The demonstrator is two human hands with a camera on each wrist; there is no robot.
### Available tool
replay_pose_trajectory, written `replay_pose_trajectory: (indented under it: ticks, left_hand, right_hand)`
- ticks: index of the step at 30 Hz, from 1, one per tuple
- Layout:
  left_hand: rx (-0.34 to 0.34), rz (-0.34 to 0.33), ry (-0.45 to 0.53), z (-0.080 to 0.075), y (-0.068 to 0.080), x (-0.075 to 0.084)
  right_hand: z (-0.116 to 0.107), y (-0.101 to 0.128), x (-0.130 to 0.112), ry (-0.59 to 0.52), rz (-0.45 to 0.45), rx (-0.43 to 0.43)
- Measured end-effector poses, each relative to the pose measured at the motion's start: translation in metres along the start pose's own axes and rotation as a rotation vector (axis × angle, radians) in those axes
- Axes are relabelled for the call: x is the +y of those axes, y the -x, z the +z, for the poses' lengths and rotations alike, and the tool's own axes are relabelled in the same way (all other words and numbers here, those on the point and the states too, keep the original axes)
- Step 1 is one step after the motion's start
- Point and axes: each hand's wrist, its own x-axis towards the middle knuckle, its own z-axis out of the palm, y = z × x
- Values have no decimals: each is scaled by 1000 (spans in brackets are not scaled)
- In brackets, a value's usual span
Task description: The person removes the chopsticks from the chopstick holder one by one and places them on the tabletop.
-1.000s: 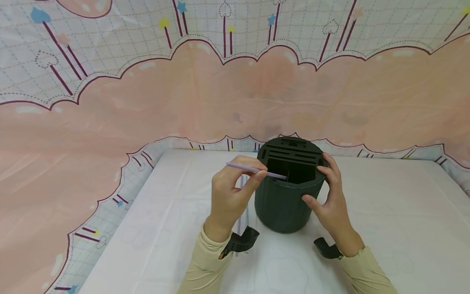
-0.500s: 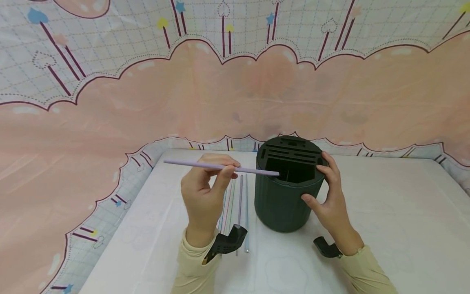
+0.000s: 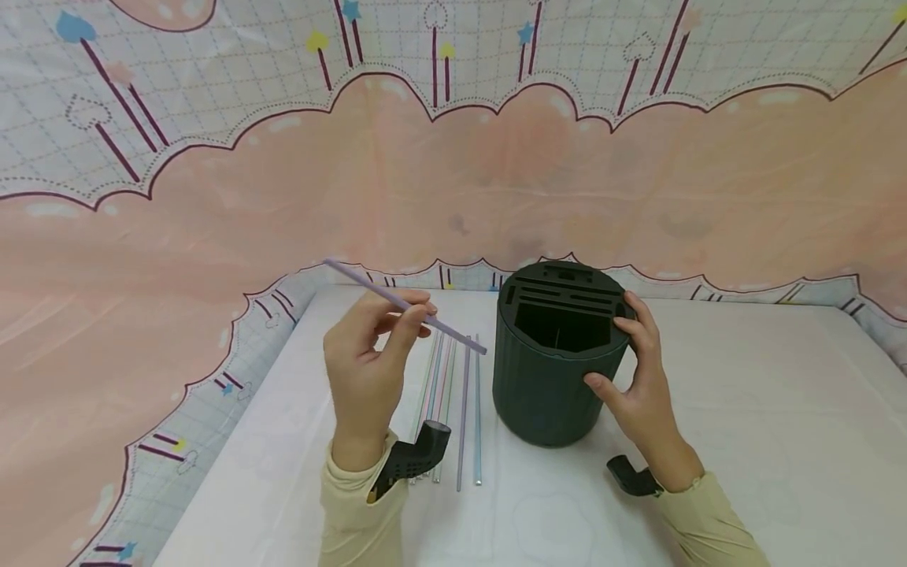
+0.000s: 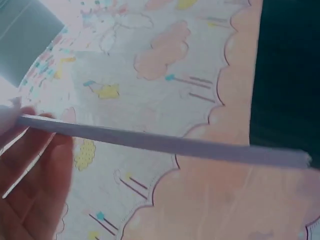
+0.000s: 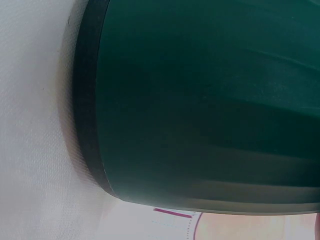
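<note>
My left hand [image 3: 368, 370] pinches a thin lavender stick [image 3: 453, 334] between thumb and fingers near its middle. The stick slants down to the right, its lower end just left of a dark green slotted holder [image 3: 546, 402]. In the left wrist view the stick [image 4: 150, 141] runs from the fingers [image 4: 42, 175] across to the dark holder [image 4: 287, 65]. Thumb in front and fingers at the top rim, my right hand [image 3: 641, 386] grips the holder's right side. The holder stands upright, with narrow slots and a wide opening on top. Its green wall [image 5: 200, 110] fills most of the right wrist view.
Several pastel sticks [image 3: 448, 378] lie side by side left of the holder, partly behind the left wrist's black camera mount [image 3: 418, 453]. A blue stick [image 3: 478, 425] lies closest to the holder. White covering spreads over the table [image 3: 765, 441]; a patterned cloth [image 3: 283, 205] hangs behind.
My left hand has moved left, drawing the lavender stick out of the holder's wide opening and tilting its far end up. My right hand keeps its grip on the holder.
</note>
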Motion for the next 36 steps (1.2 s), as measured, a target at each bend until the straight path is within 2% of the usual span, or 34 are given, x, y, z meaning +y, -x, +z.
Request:
replay_pose_trajectory:
  ticks: [4,7,11,14,17,22,28,32,36]
  left_hand:
    - [-138,-21,-198,-3,1,-11]
    - [-213,-46,-303,-3,3,-22]
    - [-274,-92,-411,-3,7,-40]
    - [-298,-160,-499,-5,12,-54]
    - [-320,-268,-589,-8,17,-68]
    - [-393,-526,-729,-17,26,-90]
    - [-504,-786,-796,-27,36,-112]
    - [-579,-911,-793,-32,46,-129]
    - [-604,-981,-757,-32,58,-145]
  right_hand:
    - [0,0,0,0,3,1]
    - [0,0,1,-3,2,1]
    - [-1,0,2,-7,0,-1]
    - [-2,1,3,0,2,-4]
    - [-2,1,4,0,-1,-4]
    - [-1,-1,6,-7,-9,-7]
    - [-1,-3,7,8,-24,-11]
    - [-1,-2,7,9,-23,-7]
    - [-3,-2,7,19,-22,-3]
